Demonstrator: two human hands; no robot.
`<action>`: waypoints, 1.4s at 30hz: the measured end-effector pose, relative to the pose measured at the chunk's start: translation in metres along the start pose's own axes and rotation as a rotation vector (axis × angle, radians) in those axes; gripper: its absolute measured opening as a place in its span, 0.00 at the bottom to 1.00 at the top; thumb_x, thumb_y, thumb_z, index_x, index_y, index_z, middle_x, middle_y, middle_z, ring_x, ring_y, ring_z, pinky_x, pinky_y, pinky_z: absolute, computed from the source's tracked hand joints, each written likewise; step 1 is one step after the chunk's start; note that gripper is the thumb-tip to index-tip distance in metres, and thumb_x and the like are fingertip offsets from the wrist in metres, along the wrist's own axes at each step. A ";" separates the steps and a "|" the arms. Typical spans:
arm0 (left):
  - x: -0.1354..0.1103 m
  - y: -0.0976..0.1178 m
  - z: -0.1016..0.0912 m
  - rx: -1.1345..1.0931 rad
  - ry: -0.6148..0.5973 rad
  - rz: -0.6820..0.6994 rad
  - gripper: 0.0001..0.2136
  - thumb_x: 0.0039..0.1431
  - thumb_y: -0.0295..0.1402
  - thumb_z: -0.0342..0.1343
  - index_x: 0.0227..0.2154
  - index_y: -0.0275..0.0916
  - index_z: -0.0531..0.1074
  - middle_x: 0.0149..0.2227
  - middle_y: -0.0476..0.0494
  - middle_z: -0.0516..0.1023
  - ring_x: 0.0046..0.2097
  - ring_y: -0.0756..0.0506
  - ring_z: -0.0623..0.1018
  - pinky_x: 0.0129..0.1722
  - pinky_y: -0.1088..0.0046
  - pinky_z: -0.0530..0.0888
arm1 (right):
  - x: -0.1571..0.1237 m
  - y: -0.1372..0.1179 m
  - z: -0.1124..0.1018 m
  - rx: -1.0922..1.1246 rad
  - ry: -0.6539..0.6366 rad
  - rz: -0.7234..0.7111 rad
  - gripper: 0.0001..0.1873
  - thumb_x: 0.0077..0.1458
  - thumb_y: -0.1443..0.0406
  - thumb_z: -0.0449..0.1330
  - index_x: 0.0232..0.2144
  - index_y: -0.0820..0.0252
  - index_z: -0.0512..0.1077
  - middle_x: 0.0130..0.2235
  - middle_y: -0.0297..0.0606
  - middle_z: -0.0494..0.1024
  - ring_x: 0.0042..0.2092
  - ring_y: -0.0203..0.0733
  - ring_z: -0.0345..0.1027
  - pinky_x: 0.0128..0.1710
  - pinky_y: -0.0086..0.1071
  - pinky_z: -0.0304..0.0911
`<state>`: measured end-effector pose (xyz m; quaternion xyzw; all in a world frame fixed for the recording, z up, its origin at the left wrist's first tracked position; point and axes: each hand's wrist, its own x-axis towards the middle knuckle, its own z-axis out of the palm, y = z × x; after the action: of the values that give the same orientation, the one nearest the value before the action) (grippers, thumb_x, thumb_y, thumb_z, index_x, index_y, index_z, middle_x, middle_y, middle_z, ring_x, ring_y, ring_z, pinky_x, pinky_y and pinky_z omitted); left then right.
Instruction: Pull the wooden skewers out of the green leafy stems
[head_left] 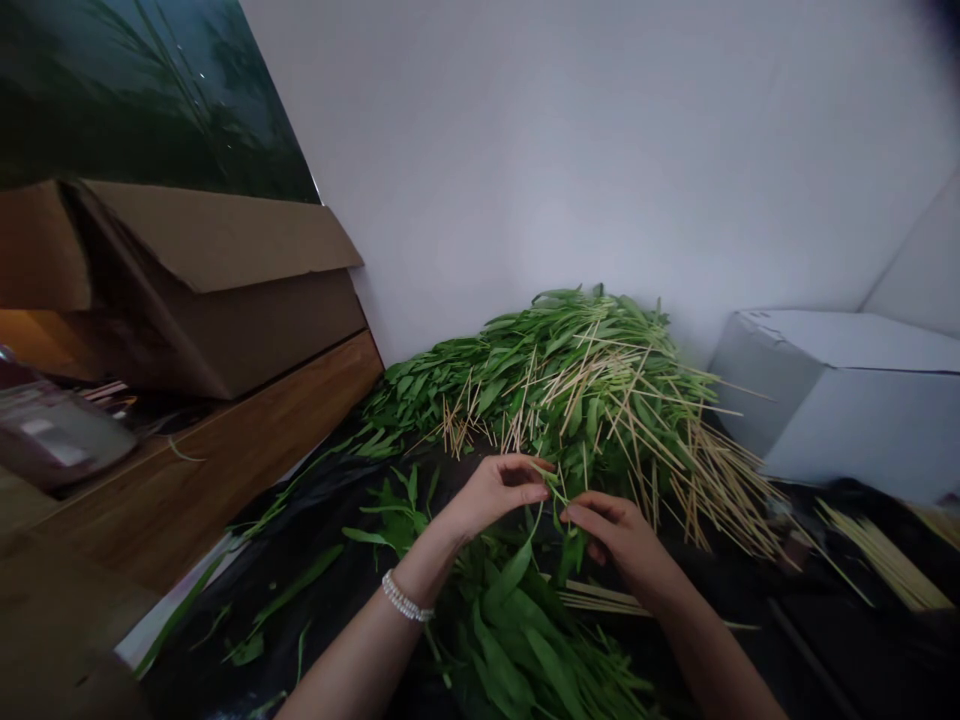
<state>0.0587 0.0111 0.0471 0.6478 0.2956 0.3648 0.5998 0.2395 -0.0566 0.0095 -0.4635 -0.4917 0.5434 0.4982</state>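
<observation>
I have one feed, the head camera: it looks forward and down from the person's brow, near enough that the left hand (496, 492) and right hand (621, 540) sit just below centre. Beyond them I face a white wall (562, 150), cardboard box (277, 325) leftward, white box (892, 425) rightward.

Green leaves (517, 640), straw-coloured sticks (724, 480), white bracelet (405, 598), black sheeting (311, 512); brown box (262, 330), wood-grained ledge (300, 408), panel (225, 100) seemingly blue-green
</observation>
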 end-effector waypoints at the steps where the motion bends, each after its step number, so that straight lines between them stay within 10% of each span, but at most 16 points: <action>1: 0.000 0.001 0.003 0.019 0.012 0.024 0.13 0.44 0.35 0.67 0.33 0.35 0.79 0.29 0.46 0.78 0.32 0.50 0.74 0.37 0.75 0.69 | 0.000 0.000 0.000 -0.008 -0.007 -0.003 0.17 0.46 0.52 0.63 0.26 0.62 0.75 0.25 0.32 0.73 0.17 0.26 0.55 0.16 0.23 0.49; 10: 0.002 0.002 0.010 -0.142 0.327 -0.045 0.12 0.41 0.36 0.69 0.27 0.34 0.78 0.26 0.47 0.77 0.28 0.53 0.72 0.31 0.78 0.67 | 0.000 0.002 -0.003 -0.019 -0.033 -0.018 0.17 0.48 0.52 0.62 0.26 0.61 0.75 0.25 0.32 0.72 0.19 0.26 0.55 0.17 0.23 0.50; 23: -0.002 0.005 0.029 -0.045 0.071 0.004 0.14 0.46 0.39 0.65 0.31 0.33 0.74 0.25 0.48 0.75 0.27 0.51 0.73 0.30 0.75 0.69 | 0.003 0.006 0.001 -0.062 -0.036 -0.098 0.18 0.52 0.51 0.59 0.34 0.59 0.75 0.26 0.32 0.70 0.26 0.34 0.59 0.25 0.27 0.56; 31: -0.011 0.013 0.030 0.576 0.053 0.209 0.05 0.53 0.32 0.60 0.26 0.37 0.76 0.28 0.48 0.74 0.33 0.49 0.72 0.35 0.75 0.65 | 0.001 0.003 0.006 -0.325 -0.035 -0.254 0.17 0.54 0.55 0.56 0.25 0.60 0.76 0.25 0.33 0.73 0.33 0.42 0.67 0.36 0.32 0.62; 42: -0.007 -0.011 0.040 -0.482 0.048 -0.262 0.17 0.39 0.38 0.69 0.26 0.33 0.70 0.19 0.54 0.68 0.20 0.57 0.65 0.25 0.80 0.63 | -0.004 -0.011 0.004 -0.254 -0.168 -0.285 0.15 0.56 0.57 0.55 0.30 0.59 0.77 0.30 0.35 0.77 0.36 0.42 0.69 0.38 0.31 0.62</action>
<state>0.0882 -0.0161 0.0346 0.4337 0.2956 0.3590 0.7718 0.2371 -0.0607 0.0210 -0.4011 -0.6567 0.4378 0.4650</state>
